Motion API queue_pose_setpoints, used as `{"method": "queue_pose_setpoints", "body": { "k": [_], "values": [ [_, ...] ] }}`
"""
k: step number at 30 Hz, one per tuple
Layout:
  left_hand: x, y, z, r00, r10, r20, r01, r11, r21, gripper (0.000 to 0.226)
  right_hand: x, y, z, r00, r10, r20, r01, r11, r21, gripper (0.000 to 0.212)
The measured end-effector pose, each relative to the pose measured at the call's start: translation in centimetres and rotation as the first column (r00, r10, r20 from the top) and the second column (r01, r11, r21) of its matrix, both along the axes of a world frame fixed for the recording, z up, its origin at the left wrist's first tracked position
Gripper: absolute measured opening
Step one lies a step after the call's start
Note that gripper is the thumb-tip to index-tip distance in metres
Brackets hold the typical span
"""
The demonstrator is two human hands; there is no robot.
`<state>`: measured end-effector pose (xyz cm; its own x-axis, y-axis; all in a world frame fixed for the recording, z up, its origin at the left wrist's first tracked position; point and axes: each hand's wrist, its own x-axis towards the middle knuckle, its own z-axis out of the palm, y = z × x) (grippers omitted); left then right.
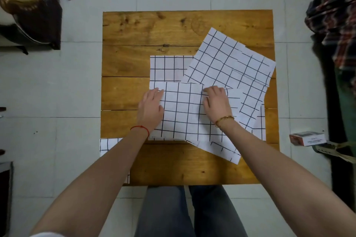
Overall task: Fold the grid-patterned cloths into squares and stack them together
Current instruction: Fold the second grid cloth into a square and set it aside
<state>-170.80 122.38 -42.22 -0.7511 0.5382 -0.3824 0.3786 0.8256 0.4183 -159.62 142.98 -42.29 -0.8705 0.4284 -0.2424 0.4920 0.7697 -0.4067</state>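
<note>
Both hands flat, fingers relaxed: left hand (pixel 152 107) and right hand (pixel 216 103) atop folded cloth (pixel 183 111).

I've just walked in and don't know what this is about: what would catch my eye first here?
Most striking are the white grid-patterned cloths overlapping across the middle and right of the wooden table. Two bare hands rest on the nearest cloth: the left hand, above a red string bracelet, lies flat at its left edge, while the right hand, above a gold bracelet, has fingers bent on its top edge.
</note>
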Motion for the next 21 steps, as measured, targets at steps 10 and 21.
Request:
{"method": "queue_pose_setpoints", "body": {
  "k": [10, 21],
  "values": [
    [-1.5, 1.4, -4.9, 0.976, -0.21, -0.053, 0.191, 0.951, -0.241, 0.068, -0.5, -2.0, -4.5, 0.932, 0.231, 0.277, -0.282, 0.946, 0.158, 0.056],
    [-0.2, 0.7, -6.6, 0.984, -0.148, -0.094, 0.127, 0.971, -0.203, 0.065, 2.5, 2.3, -5.3, 0.976, 0.021, 0.217, -0.086, 0.951, 0.298, 0.056]
  ]
}}
